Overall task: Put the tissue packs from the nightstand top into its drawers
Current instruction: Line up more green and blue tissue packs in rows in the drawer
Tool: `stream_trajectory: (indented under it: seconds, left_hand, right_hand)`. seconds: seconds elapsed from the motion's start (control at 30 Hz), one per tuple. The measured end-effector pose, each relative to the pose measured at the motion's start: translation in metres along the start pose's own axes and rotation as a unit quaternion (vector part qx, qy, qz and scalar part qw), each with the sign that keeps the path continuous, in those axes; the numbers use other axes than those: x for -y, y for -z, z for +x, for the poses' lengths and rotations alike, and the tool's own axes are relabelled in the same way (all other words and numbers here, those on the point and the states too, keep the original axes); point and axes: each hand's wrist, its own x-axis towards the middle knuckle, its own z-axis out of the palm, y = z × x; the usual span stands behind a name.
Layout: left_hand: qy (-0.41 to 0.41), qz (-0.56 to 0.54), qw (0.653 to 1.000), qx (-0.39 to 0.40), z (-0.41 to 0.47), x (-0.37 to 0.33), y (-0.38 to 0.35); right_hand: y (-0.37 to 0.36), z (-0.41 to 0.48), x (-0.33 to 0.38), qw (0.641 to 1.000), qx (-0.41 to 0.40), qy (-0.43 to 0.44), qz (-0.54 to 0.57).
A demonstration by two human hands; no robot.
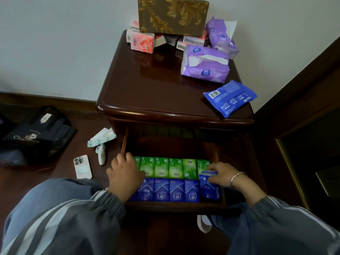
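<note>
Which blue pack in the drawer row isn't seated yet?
The rightmost blue pack, held by the right hand: it sits askew, its top edge overlapping the green row, while the other blue packs lie flat in line.

Nightstand point(147, 85) was dark red-brown. Drawer point(174, 206) had green packs point(174, 168) and dark blue packs point(169, 190). On top: purple packs point(206, 67), a blue pack point(230, 98), pink packs point(142, 42); box point(173, 13) was brown with gold leaf pattern. Sleeves point(82, 218) were grey, pale stripes

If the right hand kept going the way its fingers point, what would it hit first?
Its fingers point left across the drawer, so the right hand, gripping a blue pack, would probably meet the row of green packs first; depth is hard to judge.
</note>
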Motion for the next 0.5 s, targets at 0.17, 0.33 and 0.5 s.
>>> stream_trajectory:
  seconds: [0.17, 0.33, 0.5]
  left_hand:
    - [0.071, -0.077, 0.99, 0.095, 0.001, 0.01, -0.011]
    - [0.067, -0.082, 0.99, 0.095, 0.0, 0.009, -0.016]
    - [0.065, -0.067, 0.991, 0.1, -0.001, 0.005, -0.016]
  right_hand:
    - [-0.007, 0.02, 0.011, 0.992, 0.105, 0.041, -0.06]
    - [-0.007, 0.027, 0.001, 0.988, 0.146, 0.033, 0.037]
    - [-0.017, 0.029, -0.004, 0.986, 0.133, 0.069, -0.073]
